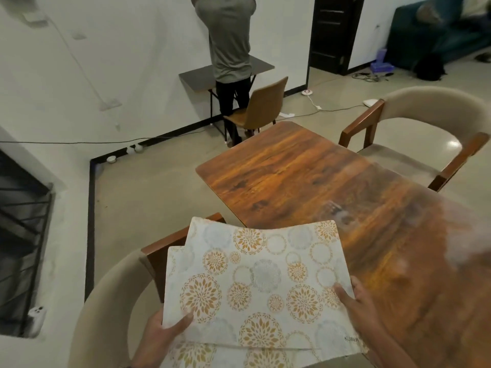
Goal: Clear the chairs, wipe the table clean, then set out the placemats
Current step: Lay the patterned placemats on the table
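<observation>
A stack of mats (255, 285) is held up in the air by both hands, over the near chair (111, 282) and just past the near left edge of the table (305, 176). The left hand (162, 338) is closed on the near left corner of the stack, with the thumb laid on top and the fingers hidden below. The right hand (353, 301) is closed on the right edge, with the thumb on top too. At least three mats can be counted, since their edges are not lined up. The mats look thin and light, and they bend: the far edge of the top one is curved into a dip. They seem smooth, so one may slide off the others if the stack is tipped. It is judged best that they be held by two edges and kept flat, with one mat peeled off by a corner at a time. The table top is bare and shiny. A second chair (425, 134) is seen at the far right edge of the table.
</observation>
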